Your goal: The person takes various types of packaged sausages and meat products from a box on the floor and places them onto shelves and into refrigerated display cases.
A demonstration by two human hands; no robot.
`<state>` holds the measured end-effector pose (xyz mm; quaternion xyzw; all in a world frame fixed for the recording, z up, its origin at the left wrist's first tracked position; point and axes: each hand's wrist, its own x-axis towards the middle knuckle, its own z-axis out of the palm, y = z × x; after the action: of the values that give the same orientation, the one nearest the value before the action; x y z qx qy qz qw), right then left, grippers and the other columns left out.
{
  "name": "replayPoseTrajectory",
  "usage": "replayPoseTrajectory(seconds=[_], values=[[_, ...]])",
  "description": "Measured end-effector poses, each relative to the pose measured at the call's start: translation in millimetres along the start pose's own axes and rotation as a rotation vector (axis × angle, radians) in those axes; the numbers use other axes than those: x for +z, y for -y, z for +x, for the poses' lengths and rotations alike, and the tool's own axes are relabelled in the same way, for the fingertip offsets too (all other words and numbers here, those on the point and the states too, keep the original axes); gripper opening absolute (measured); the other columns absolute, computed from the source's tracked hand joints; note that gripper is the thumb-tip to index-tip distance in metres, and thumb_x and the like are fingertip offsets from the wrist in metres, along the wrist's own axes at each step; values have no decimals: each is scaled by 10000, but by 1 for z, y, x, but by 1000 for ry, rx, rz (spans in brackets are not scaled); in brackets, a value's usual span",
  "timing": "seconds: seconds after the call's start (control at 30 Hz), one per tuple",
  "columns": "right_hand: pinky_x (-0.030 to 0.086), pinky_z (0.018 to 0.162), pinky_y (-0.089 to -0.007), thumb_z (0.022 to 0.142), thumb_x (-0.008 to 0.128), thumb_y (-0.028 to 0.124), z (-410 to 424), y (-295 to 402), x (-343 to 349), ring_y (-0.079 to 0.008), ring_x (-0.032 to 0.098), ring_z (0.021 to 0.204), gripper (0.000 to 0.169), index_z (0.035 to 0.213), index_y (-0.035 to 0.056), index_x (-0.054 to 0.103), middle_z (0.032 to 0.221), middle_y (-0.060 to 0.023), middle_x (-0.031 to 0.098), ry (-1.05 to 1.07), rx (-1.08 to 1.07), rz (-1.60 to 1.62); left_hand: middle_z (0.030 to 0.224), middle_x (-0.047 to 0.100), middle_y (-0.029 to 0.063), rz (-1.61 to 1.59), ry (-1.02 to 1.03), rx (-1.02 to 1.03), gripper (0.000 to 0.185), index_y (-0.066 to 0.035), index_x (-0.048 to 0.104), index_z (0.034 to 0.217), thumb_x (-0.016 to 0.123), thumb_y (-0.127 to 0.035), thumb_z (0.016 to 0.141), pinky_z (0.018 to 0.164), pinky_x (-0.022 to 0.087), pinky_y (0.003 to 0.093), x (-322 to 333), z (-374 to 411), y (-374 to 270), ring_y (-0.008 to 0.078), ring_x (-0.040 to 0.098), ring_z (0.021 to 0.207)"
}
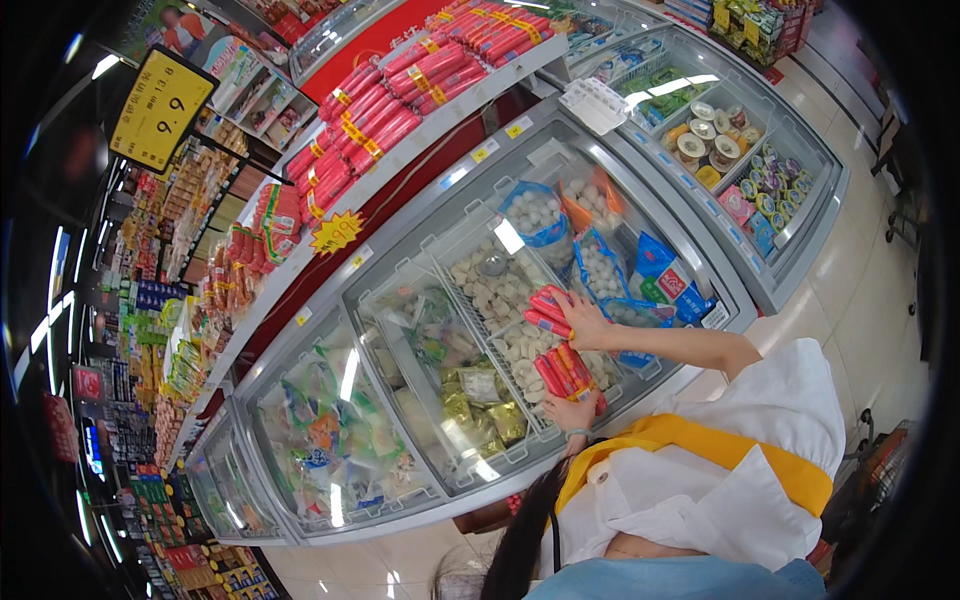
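Note:
My right hand (586,322) holds a bundle of red-wrapped sausages (547,311) at its near end. Just below it in the picture, my left hand (571,411), with a band on the wrist, grips a second red sausage bundle (562,373) that has a yellow label. The two bundles are close together, over a chest freezer holding loose frozen dumplings (484,289). Many similar red sausage packs (367,135) lie stacked on the shelf beyond the freezer. Parts of both palms are hidden by the packs or the fingers.
Bagged frozen balls (534,214) and blue bags (667,277) lie in the freezer beside wire dividers. Its metal rim (705,262) runs near my right arm. Another freezer (814,180) adjoins it. A yellow price sign (161,109) stands over the shelf; a shopping cart (889,457) is at the lower right.

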<state>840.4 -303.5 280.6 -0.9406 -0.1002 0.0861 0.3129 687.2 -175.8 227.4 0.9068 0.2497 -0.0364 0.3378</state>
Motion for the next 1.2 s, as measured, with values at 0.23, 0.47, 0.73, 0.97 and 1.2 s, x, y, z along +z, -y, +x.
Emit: replayPoseTrajectory(seconds=[0.23,0.47,0.73,0.97,1.2], values=[[515,782,-364,493,859,182,62,-54,-60,-217,602,958,875,1226,-34,432,1071,-174,587,391,393,675,1194,434,241,18,1,85,1015,9,330,1314,814,-439,542,1003,321,473,-10,5,-27,418,397,1142],[411,942,-450,586,754,136,220,-39,-278,-355,468,1163,885,1343,4,317,1223,-235,490,-328,-503,-94,1144,468,217,-73,10,124,977,12,365,1272,816,-459,543,963,358,478,-15,6,-19,413,411,1130],[236,1060,-566,564,710,132,362,-31,-453,-309,367,1292,929,1402,136,309,1365,-170,401,-442,-368,-856,1194,418,223,-56,136,55,1039,-54,300,1328,827,-434,518,966,349,493,-16,11,-22,419,410,1126],[249,1078,-518,620,706,433,417,13,-405,-335,338,1312,959,1396,32,310,1399,-244,354,-334,-100,-699,1192,418,212,-19,143,-96,1041,-59,307,1325,832,-434,508,952,367,493,-14,7,-27,417,417,1128],[428,940,-387,532,828,420,488,89,-354,-320,510,1139,902,1282,62,478,1260,-195,523,66,-341,-420,1189,417,200,-11,146,-122,1044,-63,313,1321,837,-433,498,939,386,493,-16,6,-28,414,425,1129]])
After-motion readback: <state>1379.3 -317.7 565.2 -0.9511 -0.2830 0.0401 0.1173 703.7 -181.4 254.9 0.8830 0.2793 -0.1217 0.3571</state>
